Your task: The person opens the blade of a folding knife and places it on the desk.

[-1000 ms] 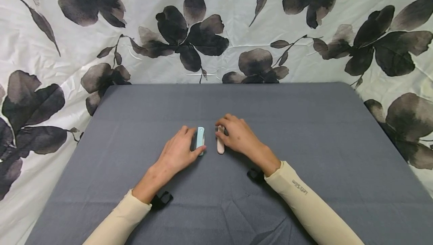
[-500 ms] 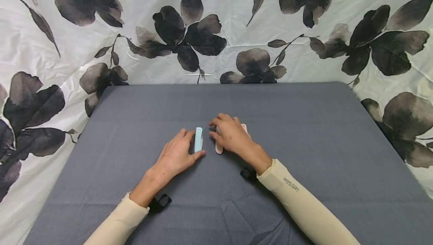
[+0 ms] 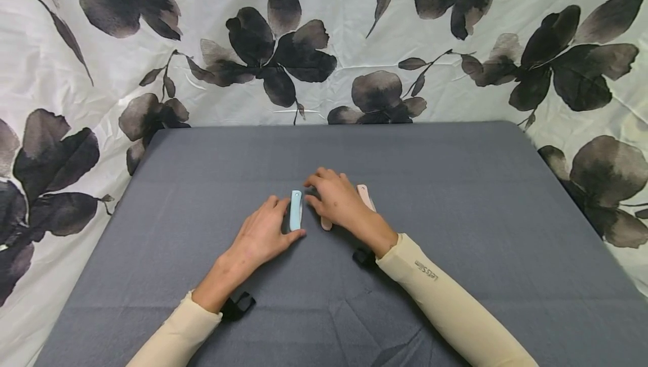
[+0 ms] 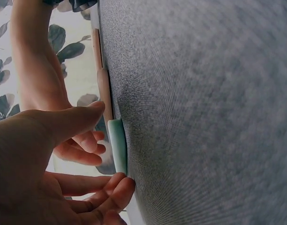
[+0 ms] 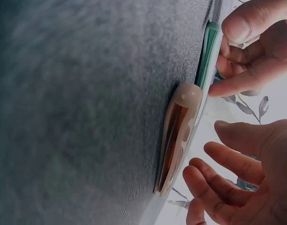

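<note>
A light blue folding knife [image 3: 296, 210] lies folded on the grey cloth. My left hand [image 3: 265, 229] rests beside it, fingertips close to its far end and thumb just off its near end. The right hand [image 3: 334, 195] hovers with spread, loosely bent fingers over a pale pink folding knife [image 3: 326, 223], hiding most of it. Between these fingers and thumb there is nothing in the right wrist view, where a pink knife [image 5: 178, 140] shows its slotted side. Another pink knife [image 3: 363, 193] lies to the right of that hand, partly covered by the wrist.
Grey cloth [image 3: 430, 187] covers the table, wrinkled near the front. Behind it hangs a white curtain [image 3: 354, 18] printed with dark flowers. Black camera mounts [image 3: 240, 304] sit under both wrists.
My right hand has shifted left, across the nearer pink knife toward the blue one, uncovering the other pink knife. The left thumb has moved off the blue knife's near end.
</note>
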`<state>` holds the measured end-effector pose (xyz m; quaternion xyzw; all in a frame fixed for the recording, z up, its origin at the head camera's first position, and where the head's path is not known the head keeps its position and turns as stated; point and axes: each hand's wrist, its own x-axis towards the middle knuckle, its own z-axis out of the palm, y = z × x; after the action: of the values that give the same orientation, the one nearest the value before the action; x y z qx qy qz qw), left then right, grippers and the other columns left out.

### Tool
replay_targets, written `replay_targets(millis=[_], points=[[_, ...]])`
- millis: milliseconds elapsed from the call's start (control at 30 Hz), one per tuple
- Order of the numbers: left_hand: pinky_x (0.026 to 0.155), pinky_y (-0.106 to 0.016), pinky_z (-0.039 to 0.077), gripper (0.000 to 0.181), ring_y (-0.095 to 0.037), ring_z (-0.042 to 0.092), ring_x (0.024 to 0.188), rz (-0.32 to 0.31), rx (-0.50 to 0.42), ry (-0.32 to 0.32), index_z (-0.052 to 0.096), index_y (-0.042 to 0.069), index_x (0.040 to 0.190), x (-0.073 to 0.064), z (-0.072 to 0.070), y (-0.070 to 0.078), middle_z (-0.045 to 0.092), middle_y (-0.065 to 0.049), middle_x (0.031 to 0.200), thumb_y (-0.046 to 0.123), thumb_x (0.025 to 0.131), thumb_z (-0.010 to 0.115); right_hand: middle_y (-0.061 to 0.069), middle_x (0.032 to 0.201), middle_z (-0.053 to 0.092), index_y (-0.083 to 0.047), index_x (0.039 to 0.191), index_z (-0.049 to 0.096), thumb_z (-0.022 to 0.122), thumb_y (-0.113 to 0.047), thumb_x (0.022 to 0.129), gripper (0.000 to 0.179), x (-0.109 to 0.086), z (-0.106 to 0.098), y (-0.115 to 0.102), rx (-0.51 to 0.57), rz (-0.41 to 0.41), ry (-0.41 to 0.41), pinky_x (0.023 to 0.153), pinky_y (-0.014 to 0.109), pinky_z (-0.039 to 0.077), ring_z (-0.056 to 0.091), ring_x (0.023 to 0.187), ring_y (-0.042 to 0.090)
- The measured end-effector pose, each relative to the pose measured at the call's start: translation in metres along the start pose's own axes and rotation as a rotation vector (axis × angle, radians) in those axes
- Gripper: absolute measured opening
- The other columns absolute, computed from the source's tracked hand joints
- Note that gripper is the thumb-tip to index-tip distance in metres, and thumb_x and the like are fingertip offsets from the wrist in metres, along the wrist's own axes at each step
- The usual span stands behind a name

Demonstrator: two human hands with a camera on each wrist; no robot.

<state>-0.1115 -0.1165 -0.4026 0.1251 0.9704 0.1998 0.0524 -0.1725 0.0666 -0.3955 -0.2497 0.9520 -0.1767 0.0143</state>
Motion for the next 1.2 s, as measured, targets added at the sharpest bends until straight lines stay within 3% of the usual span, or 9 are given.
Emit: replay_targets(millis=[300,667,1200], points=[[0.069,-0.034,0.051,0.072,-0.016,0.053,0.077,0.015,0.001,0.002,0.058,0.002,0.144,-0.001,0.0,0.0,0.059,-0.01,0.106,0.036,0.087,0.086,0.01,0.126,0.067,-0.011,0.129,0.072,0.07,-0.027,0.101,0.032,0.005,0.004,-0.003,-0.001,-0.014,-0.014,0.1,0.051,0.049,0.063,0.116,0.03],[0.065,-0.032,0.046,0.069,-0.016,0.049,0.074,0.024,0.004,0.004,0.058,0.001,0.144,-0.001,0.0,-0.001,0.057,-0.01,0.102,0.033,0.088,0.085,0.009,0.125,0.066,-0.014,0.13,0.072,0.069,-0.031,0.102,0.034,0.009,0.006,-0.007,-0.027,0.01,-0.052,0.096,0.048,0.047,0.06,0.114,0.028],[0.067,-0.033,0.047,0.06,-0.016,0.049,0.074,0.03,-0.032,0.007,0.062,0.002,0.139,0.001,-0.001,-0.003,0.058,-0.009,0.1,0.026,0.088,0.085,0.01,0.133,0.064,-0.014,0.137,0.069,0.067,-0.036,0.102,0.041,0.012,0.007,-0.011,-0.032,0.022,-0.102,0.101,0.049,0.046,0.057,0.123,0.029]])
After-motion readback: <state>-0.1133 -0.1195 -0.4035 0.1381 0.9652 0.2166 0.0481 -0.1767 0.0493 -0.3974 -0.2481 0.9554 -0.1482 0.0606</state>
